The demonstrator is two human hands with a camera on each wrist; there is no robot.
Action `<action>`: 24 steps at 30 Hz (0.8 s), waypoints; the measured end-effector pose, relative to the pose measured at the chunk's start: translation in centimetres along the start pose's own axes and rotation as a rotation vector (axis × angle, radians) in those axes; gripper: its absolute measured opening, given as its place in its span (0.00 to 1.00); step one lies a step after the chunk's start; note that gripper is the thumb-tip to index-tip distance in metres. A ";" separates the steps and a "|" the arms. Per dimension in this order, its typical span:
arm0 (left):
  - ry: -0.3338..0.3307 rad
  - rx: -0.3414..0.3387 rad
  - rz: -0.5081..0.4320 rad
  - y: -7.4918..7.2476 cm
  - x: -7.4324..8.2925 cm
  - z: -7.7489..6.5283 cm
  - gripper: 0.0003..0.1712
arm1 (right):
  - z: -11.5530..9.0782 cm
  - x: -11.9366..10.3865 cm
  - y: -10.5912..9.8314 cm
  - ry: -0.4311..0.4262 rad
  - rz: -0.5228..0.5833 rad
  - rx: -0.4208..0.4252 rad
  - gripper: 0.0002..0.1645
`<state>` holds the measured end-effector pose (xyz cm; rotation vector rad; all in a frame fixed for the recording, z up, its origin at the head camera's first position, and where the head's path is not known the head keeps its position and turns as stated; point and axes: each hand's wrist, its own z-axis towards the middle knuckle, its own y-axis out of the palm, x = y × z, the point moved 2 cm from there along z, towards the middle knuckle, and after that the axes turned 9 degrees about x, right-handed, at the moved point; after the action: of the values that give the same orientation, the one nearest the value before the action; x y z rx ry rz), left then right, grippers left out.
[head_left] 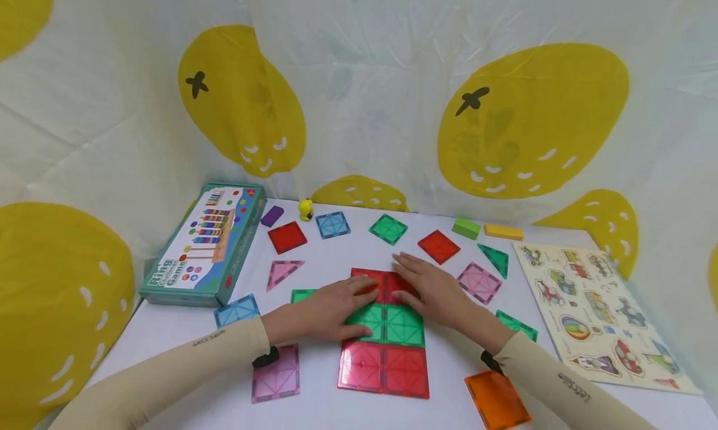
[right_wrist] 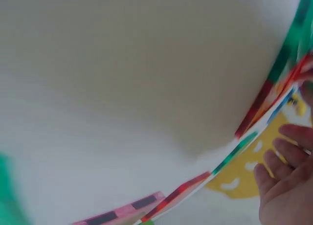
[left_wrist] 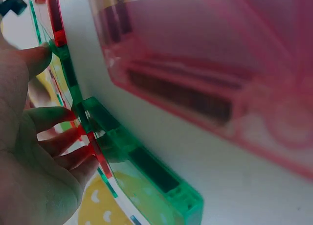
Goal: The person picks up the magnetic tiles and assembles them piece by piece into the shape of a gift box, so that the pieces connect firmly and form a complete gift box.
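Observation:
Between my hands lie magnetic tiles in two columns: a red pair nearest me, a green pair in the middle and another red pair farthest away. My left hand rests its spread fingers on the left column, thumb over the green tile, fingertips over the far red one. From the other side my right hand touches the far right red tile with its thumb, its fingers extended beyond. The left wrist view shows the left fingertips along the tiles' edge, beside a loose green tile.
Loose tiles surround the hands, among them pink, orange, blue and red. A game box stands left, a picture puzzle board right. Green and yellow blocks and a yellow figurine line the back.

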<state>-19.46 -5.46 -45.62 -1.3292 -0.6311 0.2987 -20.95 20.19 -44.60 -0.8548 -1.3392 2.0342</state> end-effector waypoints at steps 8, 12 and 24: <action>0.013 0.008 -0.020 -0.1 -0.2 0.1 0.49 | 5.4 3.1 -0.5 0.229 0.042 0.032 0.31; 0.002 0.007 -0.042 -0.2 -0.5 -0.1 0.49 | 7.7 3.8 -0.5 0.290 0.049 0.006 0.26; 0.003 -0.011 -0.047 0.0 -0.6 -0.1 0.49 | 10.9 4.0 1.9 0.278 0.007 -0.059 0.28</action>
<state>-19.89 -5.92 -45.81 -1.3232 -0.6609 0.2552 -31.96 16.13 -43.94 -1.1241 -1.2447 1.8090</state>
